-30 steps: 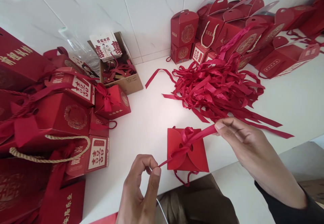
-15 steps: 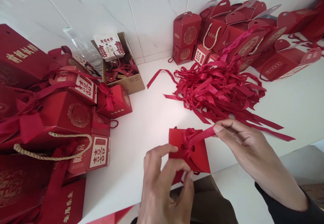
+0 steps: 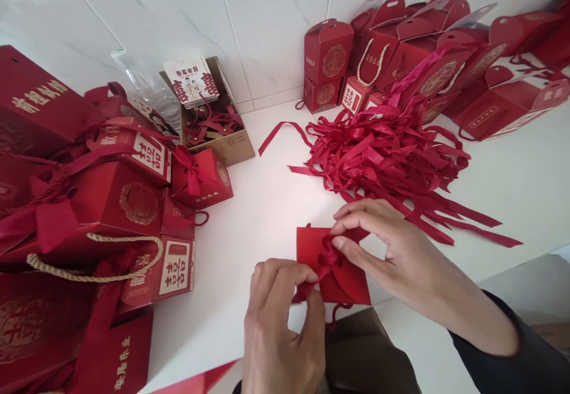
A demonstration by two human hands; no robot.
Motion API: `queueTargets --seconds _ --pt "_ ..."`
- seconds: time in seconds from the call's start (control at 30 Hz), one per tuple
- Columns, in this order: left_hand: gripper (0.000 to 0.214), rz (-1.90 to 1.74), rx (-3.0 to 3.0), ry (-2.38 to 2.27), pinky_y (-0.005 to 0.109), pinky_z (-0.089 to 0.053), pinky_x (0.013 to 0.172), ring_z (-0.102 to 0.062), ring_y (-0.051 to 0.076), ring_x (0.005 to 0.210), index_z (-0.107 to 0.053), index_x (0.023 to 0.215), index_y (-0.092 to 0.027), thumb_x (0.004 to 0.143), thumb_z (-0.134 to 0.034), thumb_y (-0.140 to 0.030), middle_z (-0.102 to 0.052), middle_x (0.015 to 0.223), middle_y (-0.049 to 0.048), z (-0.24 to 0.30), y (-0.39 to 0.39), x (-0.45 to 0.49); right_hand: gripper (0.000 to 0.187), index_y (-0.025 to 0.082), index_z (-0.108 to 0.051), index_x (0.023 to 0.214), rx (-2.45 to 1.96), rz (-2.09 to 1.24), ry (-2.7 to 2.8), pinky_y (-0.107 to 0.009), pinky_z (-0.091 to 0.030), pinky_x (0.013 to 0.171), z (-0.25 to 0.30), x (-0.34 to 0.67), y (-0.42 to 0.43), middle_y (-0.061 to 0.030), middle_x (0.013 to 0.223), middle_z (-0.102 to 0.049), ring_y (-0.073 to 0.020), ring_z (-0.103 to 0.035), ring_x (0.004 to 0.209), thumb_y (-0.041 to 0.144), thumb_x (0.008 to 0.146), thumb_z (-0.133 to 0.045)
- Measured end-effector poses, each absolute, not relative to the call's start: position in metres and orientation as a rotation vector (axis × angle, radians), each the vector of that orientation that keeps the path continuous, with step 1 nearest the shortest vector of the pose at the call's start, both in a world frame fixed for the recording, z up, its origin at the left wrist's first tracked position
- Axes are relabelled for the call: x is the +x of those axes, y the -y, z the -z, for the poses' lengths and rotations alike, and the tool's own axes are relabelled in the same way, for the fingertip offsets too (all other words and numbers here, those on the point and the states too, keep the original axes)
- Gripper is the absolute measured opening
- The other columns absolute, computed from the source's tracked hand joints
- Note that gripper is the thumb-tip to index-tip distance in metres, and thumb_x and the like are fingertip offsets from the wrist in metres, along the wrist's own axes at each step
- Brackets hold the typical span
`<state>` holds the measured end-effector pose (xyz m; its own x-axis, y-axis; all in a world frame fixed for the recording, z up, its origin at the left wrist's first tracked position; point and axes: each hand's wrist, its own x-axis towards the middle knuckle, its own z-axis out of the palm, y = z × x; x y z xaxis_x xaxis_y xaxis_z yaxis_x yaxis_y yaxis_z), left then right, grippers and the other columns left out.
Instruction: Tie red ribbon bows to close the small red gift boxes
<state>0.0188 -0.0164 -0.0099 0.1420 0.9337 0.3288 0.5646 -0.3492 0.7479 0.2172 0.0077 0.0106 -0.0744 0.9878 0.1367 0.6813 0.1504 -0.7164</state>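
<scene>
One red box (image 3: 351, 278) on bench (image 3: 253, 216), at near edge, ribbon (image 3: 330, 256) knotted on top. L hand (image 3: 285, 320): fingers pinching ribbon's near end. R hand (image 3: 394, 251): fingers pinching ribbon by knot. Ribbon pile (image 3: 387, 153) just beyond, twd wall (image 3: 276, 31); more boxes (image 3: 109, 198) stacked L.

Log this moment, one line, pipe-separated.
left hand: pinches ribbon near box's near edge | right hand: pinches ribbon by knot | red box: on white table, under ribbon | ribbon pile: beyond box
</scene>
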Motion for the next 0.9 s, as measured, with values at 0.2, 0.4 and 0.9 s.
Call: queueTargets --seconds 0.2,0.4,0.9 --pt "0.028 -1.176 2.082 -1.469 0.028 -0.049 0.069 -0.058 0.016 0.079 -0.065 0.098 -0.026 0.09 -0.057 0.0 -0.058 0.09 0.0012 0.011 0.016 0.02 0.018 0.028 -0.067 0.097 -1.702 -0.761 1.692 -0.026 -0.049 0.049 -0.013 0.217 -0.005 -0.0033 0.098 -0.073 -0.0209 -0.069 0.084 0.043 0.102 -0.058" --pt "0.028 -1.143 2.091 -1.421 0.032 -0.048 0.071 -0.056 0.017 0.078 -0.069 0.102 -0.028 0.091 -0.062 -0.003 -0.057 0.095 0.003 0.015 0.022 0.025 0.02 0.028 -0.067 0.098 -1.7 -0.763 1.673 -0.026 -0.047 0.051 -0.01 0.216 -0.005 -0.0021 0.097 -0.075 -0.0194 -0.068 0.08 0.045 0.103 -0.058" --pt "0.03 -1.233 2.148 -1.326 0.031 -0.046 0.068 -0.055 0.016 0.076 -0.065 0.102 -0.026 0.092 -0.059 0.002 -0.061 0.087 0.0024 0.02 0.028 0.025 0.018 0.029 -0.064 0.103 -1.739 -0.749 1.633 -0.03 -0.043 0.046 -0.01 0.216 -0.002 -0.0034 0.096 -0.073 -0.0196 -0.065 0.069 0.045 0.103 -0.055"
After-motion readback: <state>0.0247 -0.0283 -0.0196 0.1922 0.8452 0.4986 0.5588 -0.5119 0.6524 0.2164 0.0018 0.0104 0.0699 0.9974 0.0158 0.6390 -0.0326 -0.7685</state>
